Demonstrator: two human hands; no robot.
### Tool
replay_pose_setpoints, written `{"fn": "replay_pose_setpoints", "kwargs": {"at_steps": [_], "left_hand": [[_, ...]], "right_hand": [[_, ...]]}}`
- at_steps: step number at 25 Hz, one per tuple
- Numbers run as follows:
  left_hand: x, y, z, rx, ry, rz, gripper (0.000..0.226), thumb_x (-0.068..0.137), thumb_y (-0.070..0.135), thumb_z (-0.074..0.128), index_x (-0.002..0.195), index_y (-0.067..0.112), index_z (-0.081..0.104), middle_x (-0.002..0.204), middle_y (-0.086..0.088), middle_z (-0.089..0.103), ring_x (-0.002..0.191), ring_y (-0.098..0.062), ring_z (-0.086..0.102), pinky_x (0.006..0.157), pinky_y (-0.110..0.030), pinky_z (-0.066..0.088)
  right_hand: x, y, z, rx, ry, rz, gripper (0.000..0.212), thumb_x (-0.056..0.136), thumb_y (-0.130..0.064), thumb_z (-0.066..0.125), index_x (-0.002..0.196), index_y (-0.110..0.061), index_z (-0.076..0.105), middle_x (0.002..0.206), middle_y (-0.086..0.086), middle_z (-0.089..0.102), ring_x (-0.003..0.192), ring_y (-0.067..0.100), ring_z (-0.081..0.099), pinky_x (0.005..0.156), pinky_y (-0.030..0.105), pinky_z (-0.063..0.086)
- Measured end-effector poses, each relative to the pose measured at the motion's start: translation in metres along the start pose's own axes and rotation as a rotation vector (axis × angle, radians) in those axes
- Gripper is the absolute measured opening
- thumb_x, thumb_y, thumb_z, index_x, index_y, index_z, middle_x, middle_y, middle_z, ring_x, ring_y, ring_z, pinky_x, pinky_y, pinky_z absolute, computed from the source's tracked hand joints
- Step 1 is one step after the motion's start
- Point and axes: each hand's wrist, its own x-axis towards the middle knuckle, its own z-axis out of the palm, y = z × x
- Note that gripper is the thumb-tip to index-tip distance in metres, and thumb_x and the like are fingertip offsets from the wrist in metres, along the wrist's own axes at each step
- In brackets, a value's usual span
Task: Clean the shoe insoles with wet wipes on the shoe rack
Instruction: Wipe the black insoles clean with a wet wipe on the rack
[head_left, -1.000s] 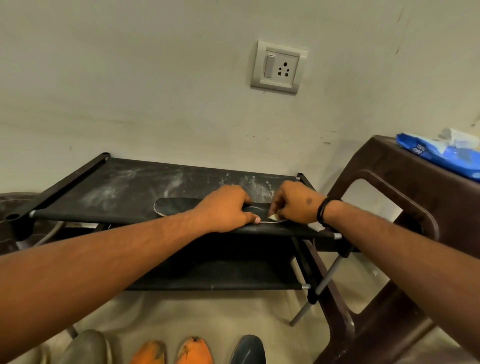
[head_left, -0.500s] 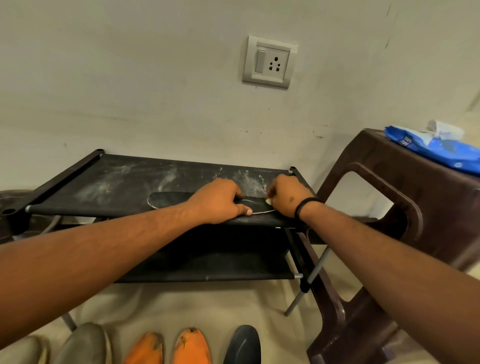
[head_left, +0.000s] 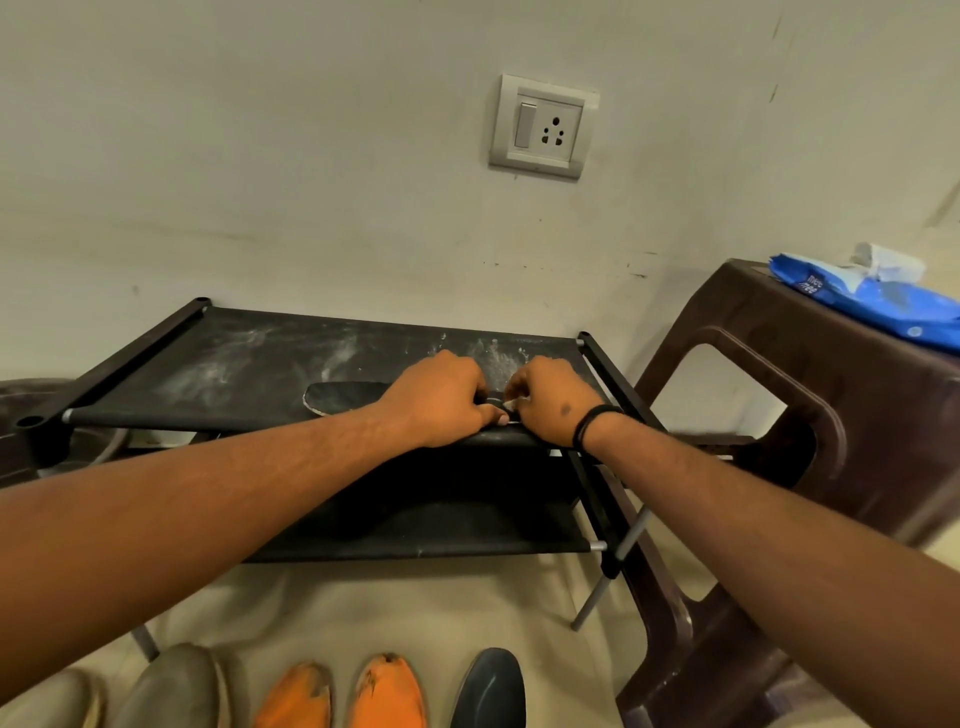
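A dark insole lies flat on the top shelf of the black shoe rack, its toe end pointing left. My left hand presses down on the insole's middle, fingers curled over it and thumb on its near edge. My right hand sits at the insole's right end, fingers bunched on a small white wet wipe that barely shows between the two hands. The insole's right part is hidden under both hands.
A brown plastic stool stands right of the rack with a blue wet-wipe pack on top. Several shoes line the floor below: grey, orange, dark blue. A wall socket is above.
My right hand has slid left along the insole toward my left hand, so the gap between them has closed. The left hand stays pressed on the insole.
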Motion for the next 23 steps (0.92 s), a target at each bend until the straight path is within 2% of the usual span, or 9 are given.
{"fn": "replay_pose_setpoints", "kwargs": {"at_steps": [3, 6, 8, 10, 12, 15, 17, 20, 23], "left_hand": [[-0.003, 0.003, -0.001, 0.044, 0.034, 0.012, 0.042, 0.086, 0.058, 0.065, 0.067, 0.019, 0.065, 0.057, 0.003, 0.060, 0.054, -0.013, 0.057, 0.051, -0.027, 0.042], [-0.002, 0.002, -0.001, 0.042, 0.032, 0.004, 0.042, 0.085, 0.061, 0.064, 0.080, 0.021, 0.075, 0.061, 0.005, 0.065, 0.056, -0.010, 0.060, 0.057, -0.028, 0.052], [-0.001, 0.001, -0.001, 0.029, 0.022, 0.001, 0.043, 0.083, 0.062, 0.064, 0.083, 0.022, 0.077, 0.065, 0.005, 0.069, 0.058, -0.009, 0.062, 0.062, -0.032, 0.057], [0.000, -0.002, 0.000, 0.026, 0.016, -0.008, 0.044, 0.082, 0.063, 0.064, 0.083, 0.021, 0.075, 0.069, 0.004, 0.069, 0.062, -0.011, 0.064, 0.064, -0.034, 0.058], [0.002, -0.003, 0.002, 0.031, 0.005, 0.000, 0.048, 0.081, 0.065, 0.063, 0.088, 0.019, 0.074, 0.074, 0.002, 0.070, 0.067, -0.013, 0.065, 0.067, -0.036, 0.059], [0.006, -0.003, 0.004, 0.003, -0.028, 0.010, 0.047, 0.083, 0.063, 0.064, 0.093, 0.018, 0.074, 0.078, 0.001, 0.071, 0.069, -0.014, 0.066, 0.070, -0.039, 0.059], [0.007, -0.004, 0.004, -0.005, -0.029, 0.008, 0.047, 0.082, 0.062, 0.065, 0.095, 0.018, 0.074, 0.083, 0.000, 0.073, 0.074, -0.015, 0.068, 0.073, -0.039, 0.059], [0.006, -0.007, 0.006, -0.002, -0.008, -0.004, 0.051, 0.079, 0.064, 0.065, 0.097, 0.017, 0.074, 0.087, -0.001, 0.074, 0.076, -0.016, 0.069, 0.073, -0.040, 0.059], [0.005, -0.005, 0.005, -0.001, -0.011, 0.006, 0.051, 0.081, 0.064, 0.064, 0.096, 0.017, 0.075, 0.083, 0.000, 0.074, 0.073, -0.015, 0.068, 0.072, -0.039, 0.059]], "right_hand": [[0.002, 0.004, -0.013, 0.035, -0.070, 0.007, 0.012, 0.087, -0.013, 0.065, 0.093, -0.015, 0.075, 0.093, 0.004, 0.071, 0.088, 0.020, 0.066, 0.085, 0.035, 0.056], [0.007, 0.010, -0.009, -0.081, 0.007, 0.111, 0.012, 0.088, -0.017, 0.065, 0.096, -0.015, 0.073, 0.099, 0.008, 0.071, 0.088, 0.025, 0.067, 0.083, 0.039, 0.057], [0.005, 0.003, -0.004, -0.047, 0.004, 0.051, 0.014, 0.088, -0.016, 0.065, 0.098, -0.014, 0.074, 0.100, 0.008, 0.072, 0.091, 0.024, 0.067, 0.084, 0.037, 0.057], [0.001, 0.002, -0.011, 0.049, -0.092, -0.036, 0.012, 0.087, -0.011, 0.066, 0.095, -0.012, 0.076, 0.093, 0.004, 0.072, 0.088, 0.018, 0.066, 0.082, 0.030, 0.054], [0.002, 0.010, -0.025, 0.031, -0.158, -0.027, 0.009, 0.086, -0.010, 0.069, 0.090, -0.012, 0.076, 0.088, 0.002, 0.071, 0.084, 0.016, 0.065, 0.080, 0.029, 0.053], [0.008, 0.022, -0.021, -0.047, -0.046, 0.120, 0.008, 0.087, -0.015, 0.069, 0.093, -0.013, 0.075, 0.097, 0.008, 0.073, 0.092, 0.025, 0.067, 0.087, 0.040, 0.056], [0.007, 0.010, -0.009, -0.029, 0.002, 0.075, 0.013, 0.088, -0.015, 0.068, 0.098, -0.012, 0.075, 0.100, 0.009, 0.073, 0.094, 0.025, 0.068, 0.088, 0.039, 0.056], [0.003, -0.001, -0.016, 0.072, -0.124, -0.038, 0.010, 0.086, -0.009, 0.068, 0.092, -0.011, 0.076, 0.086, 0.002, 0.071, 0.083, 0.015, 0.066, 0.079, 0.028, 0.054], [0.010, 0.010, -0.022, -0.042, -0.111, 0.048, 0.008, 0.086, -0.012, 0.068, 0.091, -0.012, 0.074, 0.090, 0.003, 0.072, 0.084, 0.019, 0.067, 0.083, 0.035, 0.057]]}}
